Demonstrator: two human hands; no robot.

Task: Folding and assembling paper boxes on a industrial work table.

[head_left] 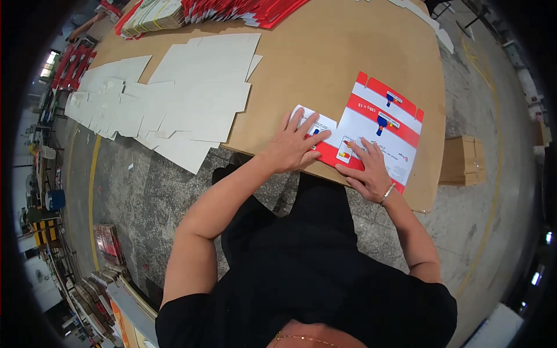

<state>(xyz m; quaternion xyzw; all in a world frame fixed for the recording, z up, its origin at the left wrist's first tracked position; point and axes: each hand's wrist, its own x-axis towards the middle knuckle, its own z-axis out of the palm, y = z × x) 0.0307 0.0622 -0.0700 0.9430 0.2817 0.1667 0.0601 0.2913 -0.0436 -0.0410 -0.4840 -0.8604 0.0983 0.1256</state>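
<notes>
Evidently, from my remote seat, the red-and-white cardboard lies near the front edge of the table, toward its right side, which I take to be for easy reach. I see the left hand spread open over its left part and the right hand open on its lower middle, neither visibly gripping, a pose I read as keeping the board flat and steady. Off to the left, I see white sheets overlapping, perhaps laid apart to leave working space, with a red pile at the far side.
</notes>
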